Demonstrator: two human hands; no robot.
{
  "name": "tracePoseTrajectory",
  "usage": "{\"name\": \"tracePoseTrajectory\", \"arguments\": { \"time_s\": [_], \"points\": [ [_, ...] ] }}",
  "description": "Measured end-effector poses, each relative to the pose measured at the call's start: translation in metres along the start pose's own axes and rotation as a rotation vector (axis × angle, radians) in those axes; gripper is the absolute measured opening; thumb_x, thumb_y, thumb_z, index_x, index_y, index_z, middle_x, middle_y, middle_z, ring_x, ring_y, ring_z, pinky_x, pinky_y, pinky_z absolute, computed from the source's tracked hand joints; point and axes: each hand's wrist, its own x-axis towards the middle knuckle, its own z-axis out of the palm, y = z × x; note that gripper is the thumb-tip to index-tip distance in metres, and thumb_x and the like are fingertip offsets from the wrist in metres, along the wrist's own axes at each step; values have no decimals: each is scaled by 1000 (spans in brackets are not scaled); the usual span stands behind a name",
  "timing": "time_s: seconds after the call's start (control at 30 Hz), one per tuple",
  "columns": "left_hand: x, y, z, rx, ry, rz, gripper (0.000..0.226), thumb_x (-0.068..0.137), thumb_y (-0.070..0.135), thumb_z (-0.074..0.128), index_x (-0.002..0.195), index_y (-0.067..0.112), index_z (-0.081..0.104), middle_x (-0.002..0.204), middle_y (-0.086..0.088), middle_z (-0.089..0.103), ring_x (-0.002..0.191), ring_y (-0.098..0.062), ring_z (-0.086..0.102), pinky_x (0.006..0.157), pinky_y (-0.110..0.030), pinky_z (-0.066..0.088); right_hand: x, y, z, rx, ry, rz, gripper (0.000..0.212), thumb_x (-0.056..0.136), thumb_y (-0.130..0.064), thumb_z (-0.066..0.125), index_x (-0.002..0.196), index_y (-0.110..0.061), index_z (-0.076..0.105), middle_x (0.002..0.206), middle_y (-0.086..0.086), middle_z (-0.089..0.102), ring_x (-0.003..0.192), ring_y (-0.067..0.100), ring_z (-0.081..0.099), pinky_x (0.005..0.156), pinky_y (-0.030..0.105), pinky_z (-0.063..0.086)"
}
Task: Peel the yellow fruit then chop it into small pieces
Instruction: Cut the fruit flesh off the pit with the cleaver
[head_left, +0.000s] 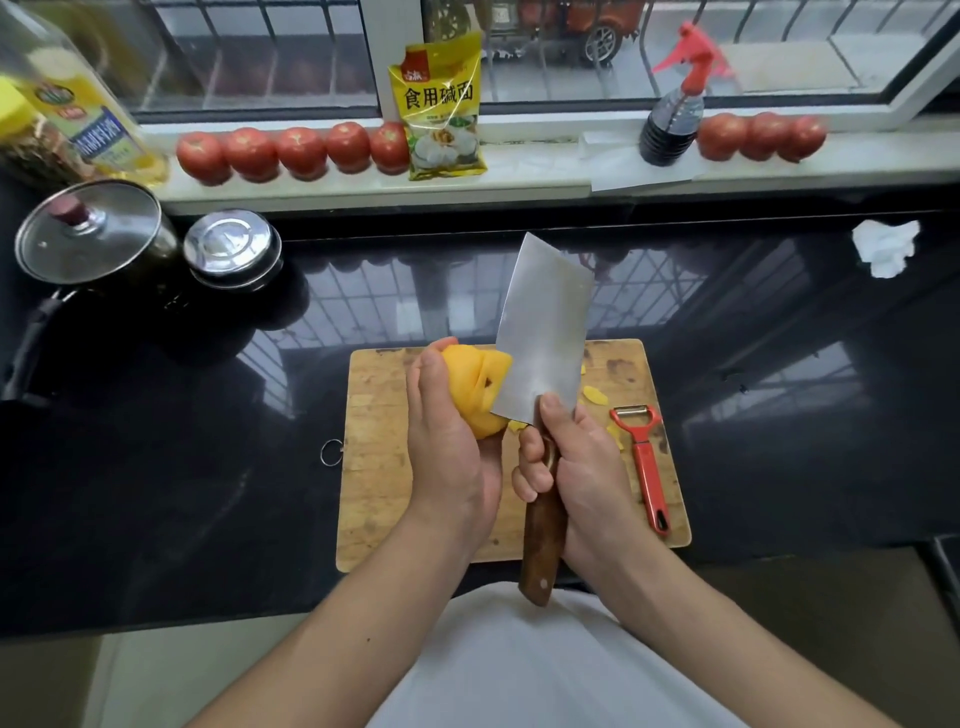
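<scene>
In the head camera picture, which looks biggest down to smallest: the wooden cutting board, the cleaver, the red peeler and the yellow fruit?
1. Cutting board, clearly the largest.
2. Cleaver, blade plus handle; it is raised nearer the camera, which flatters it.
3. Red peeler.
4. Yellow fruit, partly hidden by the left hand, so its place below the peeler is unsure.

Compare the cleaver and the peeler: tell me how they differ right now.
The cleaver is held up in the right hand, against the fruit in the left hand; the peeler lies untouched on the board. The cleaver has a broad steel blade and brown wooden handle; the peeler is slim and red. Both are over the board.
</scene>
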Motion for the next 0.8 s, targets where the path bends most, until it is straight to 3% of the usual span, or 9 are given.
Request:
{"name": "tracePoseTrajectory", "arguments": {
  "time_s": [0.1,0.17,0.27,0.43,0.6,0.7,0.8],
  "points": [
    [-1,5,-6,118,-11,140,34,101,55,50,119,29,61,107,-16,61,92,-31,58,79,-52,50,-1,-3,-4,-87,19,-17,20,107,-25,50,113,-6,56,62,7,48,39,12,37,37,24,39],
    [-2,7,-11,262,-53,229,31,101,53,48,120,32,60,105,-4,60,92,-25,60,81,-48,52,-1,-3,-4,-111,25,15,18,107,-25,50,109,-8,55,62,6,49,38,12,37,37,24,38],
    [-2,13,-17,311,-112,217,30,104,50,46,121,30,59,103,2,64,93,-22,62,82,-46,52,-3,-4,-5,-113,12,50,16,106,-25,52,105,-9,54,63,7,50,38,12,38,38,24,39],
    [4,28,-12,152,-92,-52,39,107,50,45,123,18,61,124,-23,66,103,-30,64,87,-49,54,-5,-4,-8,-159,7,2,23,107,-26,50,117,-5,54,63,8,50,39,14,39,39,26,39],
    [9,45,-15,242,-95,-168,41,105,52,46,114,17,67,97,-13,70,84,-29,70,70,-41,57,2,-20,-23,-282,16,-22,17,105,-28,54,103,-12,56,65,8,53,41,15,41,40,25,39],
    [13,66,-32,351,-228,-403,55,102,56,41,111,8,66,95,-24,63,67,-34,64,54,-32,47,5,-54,-40,-460,21,-70,18,106,-28,52,104,-11,58,65,8,51,43,17,39,40,26,36],
    [16,81,-50,374,-457,-664,57,96,48,34,112,0,60,104,-29,63,67,-33,60,45,-26,42,4,-89,-43,-844,-127,-210,22,107,-27,50,106,-8,60,62,12,54,43,25,42,42,29,38]
  ]
}}
